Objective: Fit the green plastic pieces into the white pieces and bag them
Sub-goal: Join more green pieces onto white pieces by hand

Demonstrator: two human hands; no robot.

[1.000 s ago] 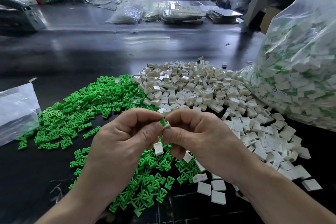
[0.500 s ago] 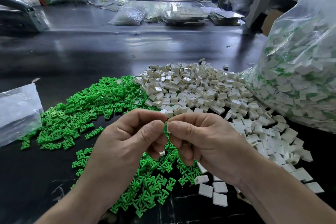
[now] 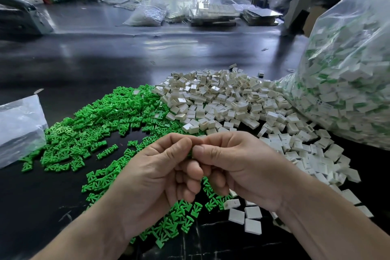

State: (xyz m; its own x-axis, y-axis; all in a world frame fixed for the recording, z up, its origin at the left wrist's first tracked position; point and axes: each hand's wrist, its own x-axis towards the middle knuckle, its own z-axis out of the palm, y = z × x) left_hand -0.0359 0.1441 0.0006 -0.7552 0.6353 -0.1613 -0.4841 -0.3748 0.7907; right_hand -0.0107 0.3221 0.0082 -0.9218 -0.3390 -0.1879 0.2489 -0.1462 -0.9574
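1. Two hands meet at lower centre: the left hand (image 3: 160,175) and right hand (image 3: 238,167) together pinch one green plastic piece (image 3: 191,153), of which only a sliver shows.
2. Green pronged plastic pieces (image 3: 101,124), too many to count, are heaped centre-left on the black counter (image 3: 105,59).
3. White square plastic pieces (image 3: 232,107), also too many to count, are heaped centre-right.
4. Two bags: a large clear plastic bag (image 3: 348,80) at right, stuffed with white-and-green pieces, and a small clear plastic bag (image 3: 19,126) at the left edge.

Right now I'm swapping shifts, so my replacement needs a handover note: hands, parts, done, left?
Left hand and right hand meet, both pinching a green piece, mostly hidden; seating cannot be told.
Green pile lies left, white pile right, on the black table.
Done: large clear bag at far right holds many white-and-green pieces.
Left: finish this one, bag it, work through both piles.
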